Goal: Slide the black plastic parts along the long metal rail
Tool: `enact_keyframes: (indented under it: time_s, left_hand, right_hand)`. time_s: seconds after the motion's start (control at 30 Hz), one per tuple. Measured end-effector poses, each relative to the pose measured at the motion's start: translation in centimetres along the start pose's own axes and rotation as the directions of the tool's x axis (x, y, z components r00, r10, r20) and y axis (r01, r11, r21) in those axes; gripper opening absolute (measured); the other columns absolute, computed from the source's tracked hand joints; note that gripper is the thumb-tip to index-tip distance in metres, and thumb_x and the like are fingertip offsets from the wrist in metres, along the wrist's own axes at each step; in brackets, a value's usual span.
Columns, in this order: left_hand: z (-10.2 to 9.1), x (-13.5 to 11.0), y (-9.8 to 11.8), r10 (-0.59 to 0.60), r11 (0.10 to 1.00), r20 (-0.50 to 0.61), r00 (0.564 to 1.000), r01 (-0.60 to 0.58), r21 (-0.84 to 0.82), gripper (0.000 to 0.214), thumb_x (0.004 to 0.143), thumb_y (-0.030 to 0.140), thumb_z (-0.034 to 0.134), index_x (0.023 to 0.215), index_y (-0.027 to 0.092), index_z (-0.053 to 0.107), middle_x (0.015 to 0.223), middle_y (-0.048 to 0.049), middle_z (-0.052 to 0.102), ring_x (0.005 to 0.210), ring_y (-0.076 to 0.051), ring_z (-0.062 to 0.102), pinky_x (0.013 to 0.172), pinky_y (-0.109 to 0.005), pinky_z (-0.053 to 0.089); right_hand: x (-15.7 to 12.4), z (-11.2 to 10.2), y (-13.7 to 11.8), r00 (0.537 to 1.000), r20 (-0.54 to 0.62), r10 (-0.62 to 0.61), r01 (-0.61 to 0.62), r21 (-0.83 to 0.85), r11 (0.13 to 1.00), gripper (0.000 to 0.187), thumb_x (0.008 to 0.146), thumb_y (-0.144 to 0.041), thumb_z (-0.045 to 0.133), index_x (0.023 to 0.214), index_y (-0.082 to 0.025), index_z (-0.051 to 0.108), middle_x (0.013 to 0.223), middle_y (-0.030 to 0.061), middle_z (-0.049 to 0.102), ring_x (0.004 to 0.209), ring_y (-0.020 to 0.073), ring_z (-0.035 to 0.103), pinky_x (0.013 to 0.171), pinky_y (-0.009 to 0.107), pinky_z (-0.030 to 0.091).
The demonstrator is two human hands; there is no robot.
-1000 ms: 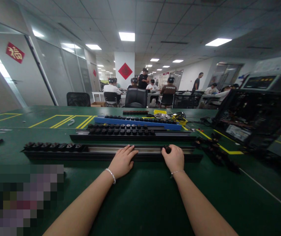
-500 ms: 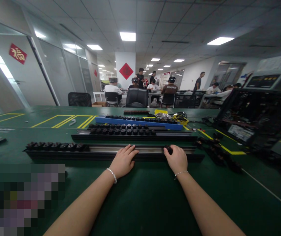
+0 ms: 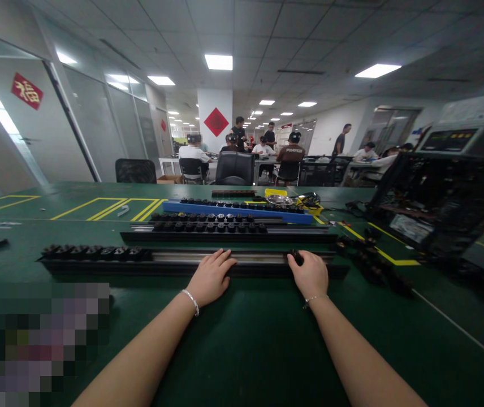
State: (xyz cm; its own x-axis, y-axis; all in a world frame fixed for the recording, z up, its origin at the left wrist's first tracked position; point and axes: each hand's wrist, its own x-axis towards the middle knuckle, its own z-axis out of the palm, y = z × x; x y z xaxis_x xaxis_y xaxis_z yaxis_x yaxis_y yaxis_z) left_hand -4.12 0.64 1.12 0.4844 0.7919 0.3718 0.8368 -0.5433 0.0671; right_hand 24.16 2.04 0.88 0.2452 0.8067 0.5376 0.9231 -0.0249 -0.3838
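Observation:
A long black rail (image 3: 263,272) with a pale metal channel lies crosswise in front of me. A row of small black blocks (image 3: 93,252) sits along its left end. My left hand (image 3: 211,277) rests flat on the rail near its middle, fingers stretched out. Toward the rail's right end, my right hand (image 3: 311,274) is closed around a small black block (image 3: 295,257) at the channel. The fingers partly cover this block, and I cannot tell whether it is seated in the channel.
Beyond lie another black rail (image 3: 225,237) with blocks and a blue rail (image 3: 242,211). Loose black parts (image 3: 371,260) are scattered at right, near a large open black equipment case (image 3: 432,198). A metal dish (image 3: 279,200) and a yellow tray (image 3: 314,210) stand farther back. People sit behind the table.
My right hand has shifted slightly to the right along the rail with the black block. My left hand stays at the same place on the rail.

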Motion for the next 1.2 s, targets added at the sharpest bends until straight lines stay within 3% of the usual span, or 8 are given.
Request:
enact_keyframes:
  time_s: [0.33,0.53,0.77,1.2]
  left_hand:
    - [0.0,0.1,0.0,-0.007,1.0,0.005,1.0,0.007,-0.012,0.049,0.078,0.019,0.053,0.127,0.025,0.05,0.142,-0.0065,0.043,0.134,-0.026,0.034,0.106,-0.046,0.032]
    - [0.1,0.1,0.0,0.002,1.0,0.003,1.0,-0.002,-0.019,0.05,0.078,0.018,0.052,0.127,0.026,0.049,0.143,-0.006,0.043,0.134,-0.025,0.033,0.107,-0.046,0.032]
    - [0.1,0.1,-0.1,-0.004,1.0,0.007,1.0,0.004,-0.022,0.05,0.077,0.017,0.052,0.127,0.026,0.049,0.143,-0.0056,0.043,0.134,-0.025,0.033,0.107,-0.046,0.031]
    - [-0.1,0.1,0.2,-0.016,1.0,0.006,1.0,0.016,-0.007,0.049,0.078,0.017,0.052,0.126,0.025,0.051,0.142,-0.0064,0.044,0.134,-0.026,0.034,0.106,-0.047,0.033]
  right_hand:
    - [0.2,-0.1,1.0,0.999,-0.032,0.033,-0.034,-0.023,0.999,0.036,0.081,-0.046,0.046,0.085,-0.016,0.066,0.088,0.0111,0.067,0.088,0.0254,0.056,0.086,0.039,0.034]
    - [0.6,-0.4,2.1,0.991,-0.065,0.117,-0.119,-0.02,0.993,0.035,0.077,-0.047,0.045,0.076,-0.017,0.064,0.082,0.0108,0.066,0.085,0.0261,0.055,0.088,0.043,0.031]
    - [0.7,-0.9,2.5,0.98,-0.097,0.172,-0.176,-0.034,0.984,0.036,0.076,-0.047,0.044,0.078,-0.018,0.065,0.085,0.0106,0.066,0.087,0.0262,0.054,0.095,0.048,0.026]
    - [1.0,-0.8,3.2,0.982,-0.086,0.169,-0.174,-0.055,0.983,0.038,0.075,-0.049,0.047,0.084,-0.016,0.065,0.084,0.0102,0.066,0.086,0.0261,0.056,0.094,0.044,0.03]
